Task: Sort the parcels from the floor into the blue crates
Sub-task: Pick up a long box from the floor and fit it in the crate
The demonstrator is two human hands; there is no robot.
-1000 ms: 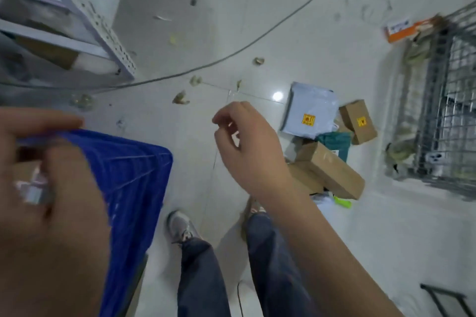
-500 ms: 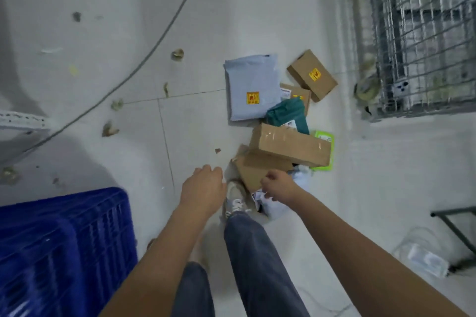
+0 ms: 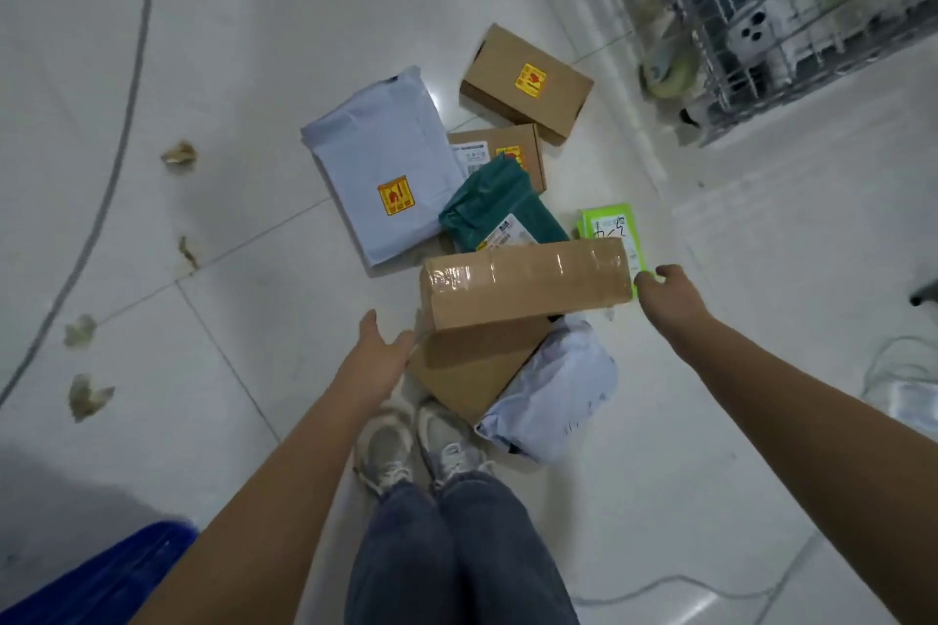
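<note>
Head view: long taped box [image 3: 528, 282] tops parcel pile, long axis 9–3 o'clock. Left hand [image 3: 378, 355] at 8 o'clock end, fingers straight, apart from box. Right hand [image 3: 670, 297] at 3 o'clock end; finger state cannot tell. Blue crate [image 3: 101, 579] at 7 o'clock.

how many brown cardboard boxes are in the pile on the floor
4: a taped one between the hands, one beneath it, one farthest away with a yellow sticker, one partly under the green bag. More may be hidden.
</note>
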